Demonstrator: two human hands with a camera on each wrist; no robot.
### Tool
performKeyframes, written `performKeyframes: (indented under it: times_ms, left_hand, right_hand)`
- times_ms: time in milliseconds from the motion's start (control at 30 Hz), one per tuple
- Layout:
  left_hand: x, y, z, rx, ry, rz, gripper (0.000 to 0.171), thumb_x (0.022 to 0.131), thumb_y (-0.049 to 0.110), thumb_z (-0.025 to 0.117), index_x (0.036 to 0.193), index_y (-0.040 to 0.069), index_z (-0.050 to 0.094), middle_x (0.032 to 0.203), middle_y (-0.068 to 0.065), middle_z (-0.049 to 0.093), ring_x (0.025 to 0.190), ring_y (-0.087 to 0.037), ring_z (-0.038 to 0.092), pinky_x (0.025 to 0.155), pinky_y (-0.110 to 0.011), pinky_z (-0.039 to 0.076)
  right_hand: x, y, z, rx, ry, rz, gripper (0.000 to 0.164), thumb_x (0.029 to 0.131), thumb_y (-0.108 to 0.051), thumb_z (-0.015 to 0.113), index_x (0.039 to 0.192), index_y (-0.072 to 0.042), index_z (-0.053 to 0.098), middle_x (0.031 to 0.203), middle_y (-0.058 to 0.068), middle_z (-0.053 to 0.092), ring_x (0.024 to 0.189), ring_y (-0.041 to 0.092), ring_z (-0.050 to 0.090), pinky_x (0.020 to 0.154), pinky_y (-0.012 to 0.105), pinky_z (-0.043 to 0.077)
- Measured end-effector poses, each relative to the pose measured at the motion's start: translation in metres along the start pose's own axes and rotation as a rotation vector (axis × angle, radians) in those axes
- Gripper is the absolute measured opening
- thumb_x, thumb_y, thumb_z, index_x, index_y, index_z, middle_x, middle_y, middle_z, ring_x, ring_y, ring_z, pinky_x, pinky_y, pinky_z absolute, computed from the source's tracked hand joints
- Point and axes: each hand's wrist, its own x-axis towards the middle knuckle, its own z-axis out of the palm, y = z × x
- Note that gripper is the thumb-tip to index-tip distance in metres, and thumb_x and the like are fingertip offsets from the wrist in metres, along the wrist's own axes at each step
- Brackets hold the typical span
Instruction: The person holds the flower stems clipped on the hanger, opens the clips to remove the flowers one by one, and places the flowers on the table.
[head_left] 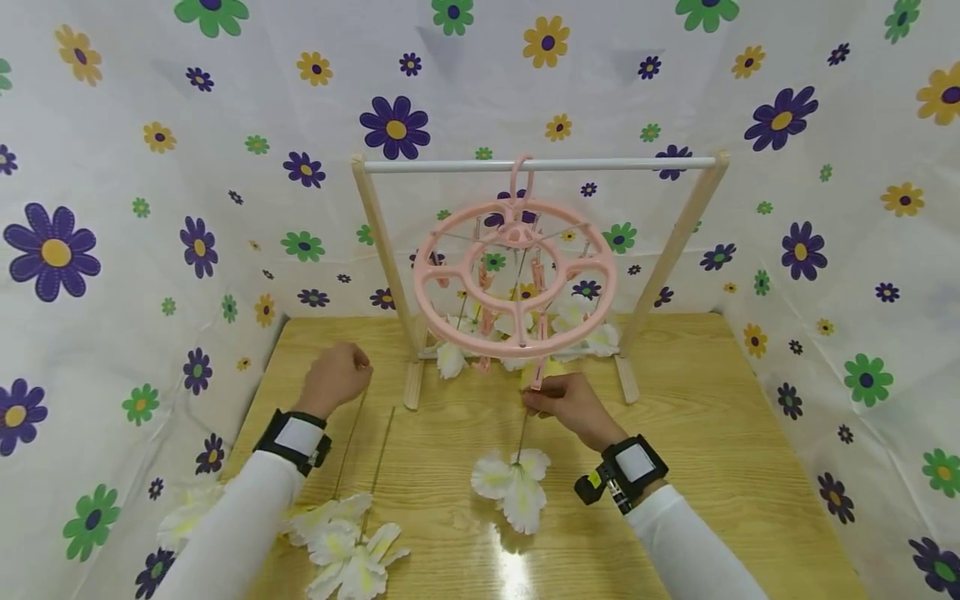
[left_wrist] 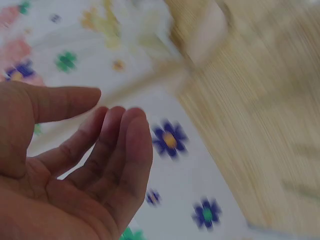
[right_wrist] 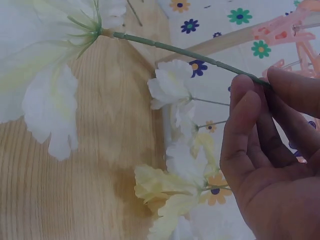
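Observation:
My right hand pinches the green stem of a white artificial flower between thumb and fingers. The bloom hangs head down in the head view, and the stem runs to my fingertips in the right wrist view. Just above that hand, a pink clothespin dangles from a round pink hanger. My left hand is over the left of the table, its fingers loosely bent with nothing between them in the left wrist view. Below it lie white flowers with long thin stems.
The hanger hooks onto a white rail on a wooden stand. Several white and yellow flowers hang head down beneath it at the back. A flower-patterned cloth surrounds the wooden table.

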Motion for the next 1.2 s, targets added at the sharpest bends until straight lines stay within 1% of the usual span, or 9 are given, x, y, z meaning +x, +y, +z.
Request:
performKeyframes:
  times_ms: [100, 167, 333, 400, 500, 767, 1000, 1100, 1200]
  left_hand:
    - [-0.014, 0.030, 0.021, -0.109, -0.037, 0.112, 0.020, 0.093, 0.016, 0.064, 0.101, -0.001, 0.072, 0.089, -0.013, 0.071, 0.074, -0.021, 0.065, 0.063, -0.035, 0.053]
    - [-0.026, 0.050, 0.032, -0.185, -0.083, 0.173, 0.017, 0.092, 0.015, 0.067, 0.099, 0.001, 0.074, 0.088, -0.010, 0.071, 0.076, -0.019, 0.066, 0.065, -0.034, 0.053]
    - [-0.052, 0.090, 0.054, -0.328, -0.205, 0.264, 0.020, 0.095, 0.017, 0.067, 0.106, 0.002, 0.075, 0.097, -0.009, 0.073, 0.085, -0.019, 0.068, 0.072, -0.033, 0.056]
    - [-0.057, 0.102, 0.061, -0.371, -0.206, 0.292, 0.022, 0.096, 0.017, 0.067, 0.108, 0.001, 0.074, 0.100, -0.010, 0.073, 0.087, -0.020, 0.069, 0.076, -0.034, 0.057]
    - [-0.059, 0.117, 0.069, -0.420, -0.164, 0.317, 0.023, 0.094, 0.016, 0.069, 0.109, -0.001, 0.073, 0.099, -0.012, 0.074, 0.087, -0.021, 0.070, 0.077, -0.034, 0.058]
    - [-0.059, 0.130, 0.080, -0.476, -0.145, 0.291, 0.026, 0.089, 0.011, 0.074, 0.110, -0.004, 0.070, 0.093, -0.012, 0.074, 0.081, -0.022, 0.072, 0.070, -0.031, 0.058]
    - [-0.060, 0.133, 0.083, -0.512, -0.133, 0.274, 0.022, 0.088, 0.005, 0.071, 0.107, -0.006, 0.070, 0.087, -0.015, 0.075, 0.072, -0.020, 0.073, 0.062, -0.029, 0.057]
    - [-0.061, 0.134, 0.081, -0.477, -0.133, 0.291, 0.019, 0.089, 0.005, 0.070, 0.105, -0.005, 0.071, 0.087, -0.013, 0.074, 0.073, -0.019, 0.071, 0.063, -0.029, 0.057]
    - [-0.063, 0.134, 0.079, -0.439, -0.128, 0.325, 0.014, 0.090, 0.005, 0.068, 0.101, -0.002, 0.074, 0.087, -0.010, 0.073, 0.075, -0.018, 0.070, 0.067, -0.030, 0.056]
  right_hand:
    - [-0.001, 0.000, 0.004, 0.019, -0.035, 0.000, 0.027, 0.097, -0.011, 0.066, 0.117, 0.006, 0.069, 0.105, 0.024, 0.072, 0.091, 0.025, 0.072, 0.079, 0.032, 0.058]
    - [-0.002, -0.001, 0.007, 0.020, -0.057, 0.002, 0.027, 0.097, -0.012, 0.066, 0.117, 0.006, 0.069, 0.105, 0.020, 0.073, 0.093, 0.028, 0.072, 0.081, 0.035, 0.058]
    - [-0.003, -0.005, 0.015, 0.014, -0.098, -0.013, 0.029, 0.098, -0.012, 0.064, 0.119, 0.006, 0.068, 0.115, 0.018, 0.071, 0.100, 0.034, 0.069, 0.084, 0.036, 0.058]
    - [-0.003, -0.006, 0.017, 0.007, -0.103, -0.026, 0.029, 0.098, -0.011, 0.064, 0.120, 0.007, 0.067, 0.115, 0.018, 0.071, 0.102, 0.039, 0.068, 0.083, 0.034, 0.058]
    - [-0.002, -0.007, 0.021, -0.012, -0.098, -0.036, 0.028, 0.098, -0.012, 0.064, 0.120, 0.004, 0.069, 0.111, 0.018, 0.072, 0.102, 0.043, 0.066, 0.082, 0.034, 0.057]
    - [0.002, -0.010, 0.029, -0.089, -0.081, -0.071, 0.024, 0.096, -0.016, 0.067, 0.113, 0.000, 0.074, 0.107, 0.015, 0.074, 0.087, 0.021, 0.069, 0.081, 0.035, 0.056]
    - [0.003, -0.010, 0.031, -0.088, -0.071, -0.085, 0.023, 0.096, -0.013, 0.067, 0.111, 0.002, 0.074, 0.099, 0.020, 0.072, 0.078, 0.017, 0.063, 0.075, 0.034, 0.052]
    - [0.003, -0.009, 0.027, -0.096, -0.064, -0.078, 0.025, 0.096, -0.015, 0.067, 0.114, 0.002, 0.073, 0.099, 0.019, 0.072, 0.078, 0.017, 0.062, 0.072, 0.029, 0.050]
    - [0.005, -0.010, 0.017, -0.058, -0.001, -0.056, 0.029, 0.098, -0.016, 0.064, 0.121, 0.001, 0.069, 0.105, 0.019, 0.071, 0.084, 0.018, 0.065, 0.075, 0.029, 0.052]
